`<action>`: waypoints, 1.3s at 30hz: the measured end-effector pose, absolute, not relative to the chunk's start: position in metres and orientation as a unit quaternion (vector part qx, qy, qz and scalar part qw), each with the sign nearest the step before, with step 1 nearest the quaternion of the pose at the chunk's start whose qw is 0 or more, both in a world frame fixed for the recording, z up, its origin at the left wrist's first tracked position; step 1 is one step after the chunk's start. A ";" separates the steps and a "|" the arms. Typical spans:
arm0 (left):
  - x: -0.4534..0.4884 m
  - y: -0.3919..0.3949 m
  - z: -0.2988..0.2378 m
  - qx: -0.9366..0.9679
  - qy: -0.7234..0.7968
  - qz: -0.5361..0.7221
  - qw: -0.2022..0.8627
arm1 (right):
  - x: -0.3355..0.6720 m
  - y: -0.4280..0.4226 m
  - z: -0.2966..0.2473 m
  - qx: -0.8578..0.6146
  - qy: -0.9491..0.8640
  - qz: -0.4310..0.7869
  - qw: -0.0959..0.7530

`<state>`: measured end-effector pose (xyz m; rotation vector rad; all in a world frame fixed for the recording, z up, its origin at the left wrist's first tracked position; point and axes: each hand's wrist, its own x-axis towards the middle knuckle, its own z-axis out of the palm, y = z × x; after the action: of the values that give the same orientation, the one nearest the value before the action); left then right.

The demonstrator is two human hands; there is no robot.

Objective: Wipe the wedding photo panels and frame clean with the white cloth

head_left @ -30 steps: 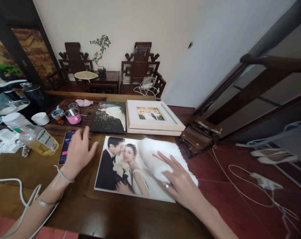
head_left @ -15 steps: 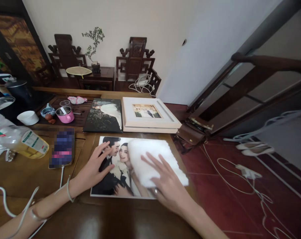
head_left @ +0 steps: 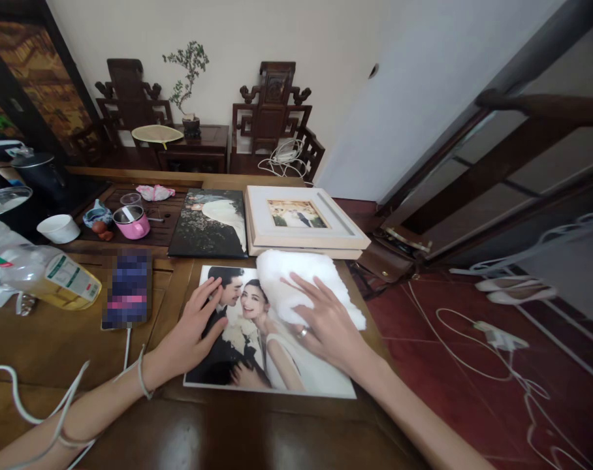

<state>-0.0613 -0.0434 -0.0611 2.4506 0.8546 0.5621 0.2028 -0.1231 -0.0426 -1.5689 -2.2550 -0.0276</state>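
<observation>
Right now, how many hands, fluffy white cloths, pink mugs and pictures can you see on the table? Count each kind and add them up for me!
Hands: 2 (left hand, right hand)
Fluffy white cloth: 1
Pink mug: 1
Pictures showing: 3 (couple photo, dark picture, framed picture)
Total: 7

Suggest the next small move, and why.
Probably slide the right hand and white cloth toward the lower right corner of the photo print: that corner lies uncovered, the cloth overlaps the upper right, and the left hand is over the left side.
</observation>
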 end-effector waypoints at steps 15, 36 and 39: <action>-0.058 -0.042 -0.060 0.897 0.320 0.191 0.238 | 0.207 -0.174 -0.045 -0.526 -0.826 -0.006 0.204; -0.063 -0.039 -0.056 0.908 0.317 0.162 0.221 | 0.196 -0.176 -0.044 -0.506 -0.837 0.007 0.207; -0.063 -0.039 -0.056 0.908 0.319 0.152 0.224 | 0.213 -0.132 -0.045 -0.546 -0.815 -0.007 0.192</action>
<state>-0.0633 -0.0390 -0.0556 2.5063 0.8797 0.4181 0.2129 -0.1316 -0.0445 -1.5340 -2.2894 -0.0196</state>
